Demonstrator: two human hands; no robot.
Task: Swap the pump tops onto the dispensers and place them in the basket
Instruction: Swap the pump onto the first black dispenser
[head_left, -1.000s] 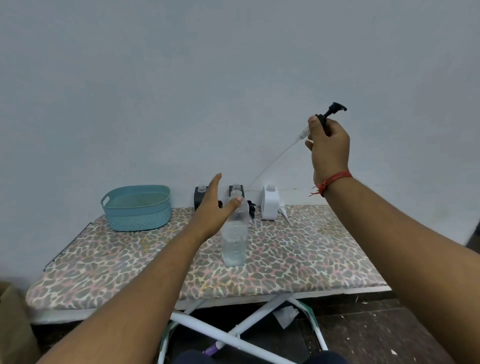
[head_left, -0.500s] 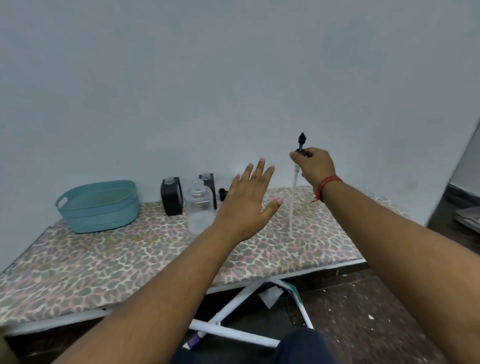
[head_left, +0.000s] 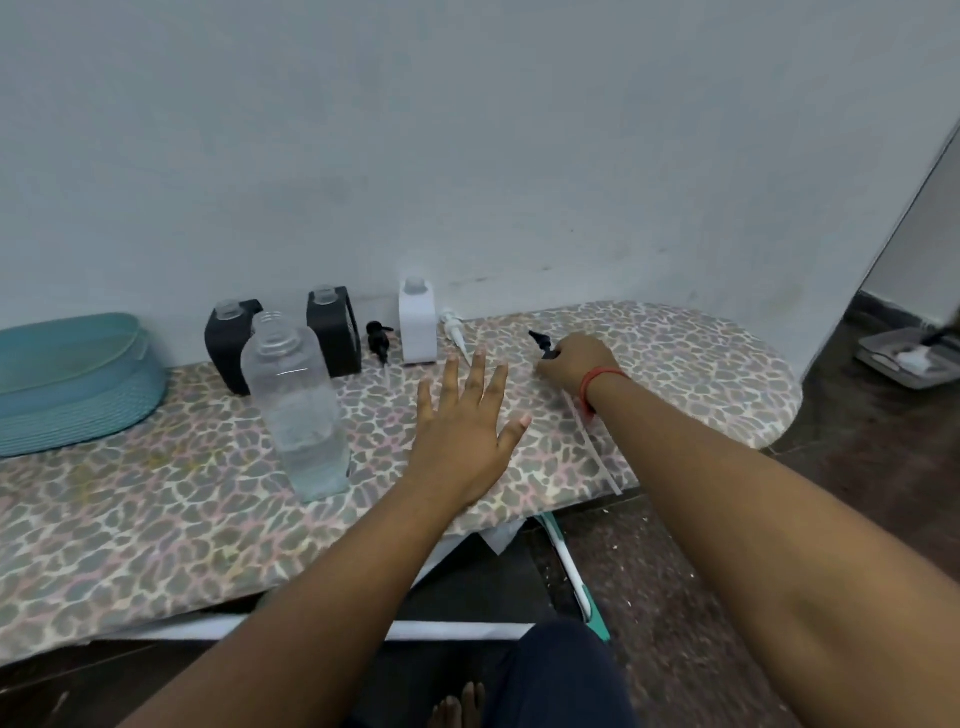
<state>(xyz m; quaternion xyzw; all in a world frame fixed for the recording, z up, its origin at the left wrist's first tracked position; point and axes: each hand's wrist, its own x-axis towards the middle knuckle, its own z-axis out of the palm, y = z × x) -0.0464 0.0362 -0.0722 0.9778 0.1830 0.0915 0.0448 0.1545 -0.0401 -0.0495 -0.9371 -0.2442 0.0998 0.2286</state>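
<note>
A tall clear bottle (head_left: 304, 410) stands uncapped on the patterned board (head_left: 156, 519), with a little liquid at its bottom. My right hand (head_left: 574, 361) is low at the board and grips a black pump top (head_left: 541, 343); its long clear tube (head_left: 597, 452) lies along the board under my wrist. My left hand (head_left: 467, 421) hovers flat with spread fingers, right of the clear bottle, holding nothing. At the wall stand two black dispensers (head_left: 231, 343) (head_left: 335, 332) and a white dispenser (head_left: 417, 325), all without tops. A loose black pump (head_left: 378, 340) and a white pump (head_left: 453, 330) lie beside the white one.
The teal basket (head_left: 67, 384) sits at the board's far left against the wall. The board's rounded right end (head_left: 769, 384) gives onto dark floor, where a grey tray (head_left: 909, 358) lies. White board legs (head_left: 569, 566) show below the front edge.
My right hand came down from high in the air to the board with the black pump top, its tube now lying flat. My left hand left the clear bottle and moved right, fingers spread.
</note>
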